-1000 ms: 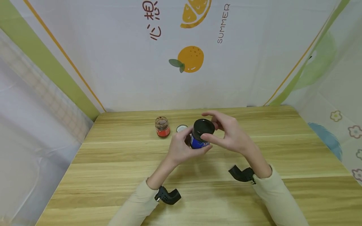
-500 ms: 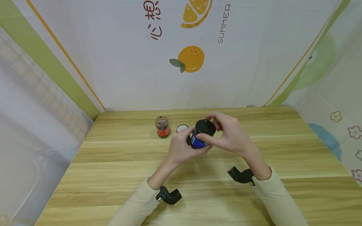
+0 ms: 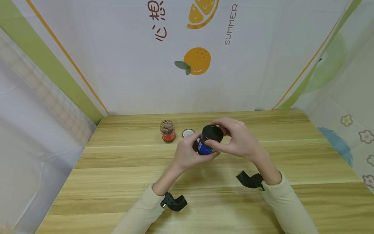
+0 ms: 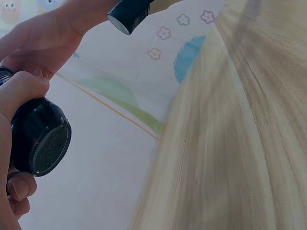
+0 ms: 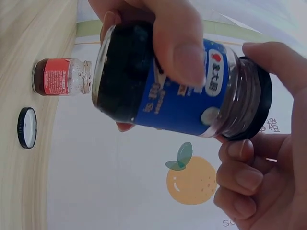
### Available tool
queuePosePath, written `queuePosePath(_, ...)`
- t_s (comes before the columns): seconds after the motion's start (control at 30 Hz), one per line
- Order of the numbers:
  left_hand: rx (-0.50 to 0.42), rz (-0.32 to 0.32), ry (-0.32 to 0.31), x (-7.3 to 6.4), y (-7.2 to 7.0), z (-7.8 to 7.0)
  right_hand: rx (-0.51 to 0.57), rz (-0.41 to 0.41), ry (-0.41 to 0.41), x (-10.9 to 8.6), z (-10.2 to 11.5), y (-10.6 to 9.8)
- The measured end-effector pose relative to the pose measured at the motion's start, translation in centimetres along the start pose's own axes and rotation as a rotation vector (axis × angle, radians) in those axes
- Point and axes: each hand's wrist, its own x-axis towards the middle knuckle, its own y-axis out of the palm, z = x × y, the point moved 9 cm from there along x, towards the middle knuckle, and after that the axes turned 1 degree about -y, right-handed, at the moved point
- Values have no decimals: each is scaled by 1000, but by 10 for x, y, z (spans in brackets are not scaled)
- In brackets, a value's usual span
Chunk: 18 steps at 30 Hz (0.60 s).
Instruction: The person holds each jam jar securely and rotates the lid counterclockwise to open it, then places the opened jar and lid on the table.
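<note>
A glass jar with a blue label (image 3: 204, 149) and dark contents is held tilted above the table. My left hand (image 3: 188, 151) grips its body, thumb over the label in the right wrist view. The black lid (image 3: 212, 133) sits on the jar's mouth, and my right hand (image 3: 238, 139) pinches its edge between thumb and fingers. The left wrist view shows the jar's dark base (image 4: 49, 149) past my left fingers. Part of the label is hidden behind the left thumb.
An uncovered glass jar with a red label (image 3: 168, 136) stands upright at the back of the wooden table (image 3: 122, 188). Beside it a small lid (image 3: 188, 132) lies with its white inside up, partly behind my left hand. A printed white cloth (image 3: 131, 81) hangs behind the table.
My right hand's fingers, more spread a second ago, have drawn in around the lid. The jar has shifted very slightly to the right. The red-labelled jar and loose lid have stayed put.
</note>
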Motion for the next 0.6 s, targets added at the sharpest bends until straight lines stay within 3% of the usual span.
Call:
queuePosePath(0.2, -90, 22, 12, 0, 2, 0, 65, 14, -48, 0, 0, 0)
queuePosePath(0.6, -166, 76, 13, 0, 7, 0, 152, 81, -104, 0, 0, 0)
